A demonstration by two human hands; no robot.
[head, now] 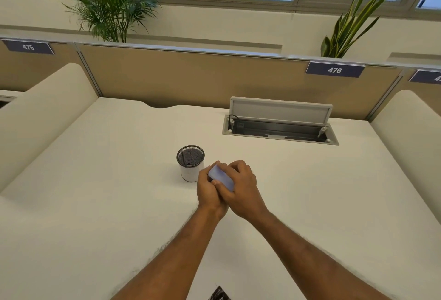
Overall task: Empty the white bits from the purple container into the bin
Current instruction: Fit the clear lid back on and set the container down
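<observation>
**Purple container held in both hands, just beside the bin**

The person holds the purple container above the white table, clasped between the left hand and the right hand. Both grips are pressed around it: left fingers wrap its near left edge, right fingers curl over its far right side. The container's long axis runs from about 11 o'clock to 5 o'clock, its far end pointing toward the bin. Whether it is open cannot be told, and no white bits show.

The mesh-topped bin stands upright at about 10 o'clock from the hands, just beside the left hand, which is the nearer one. Judging from this, emptying calls for a short carry toward 10 o'clock, then a tip over the bin's mouth.
</observation>
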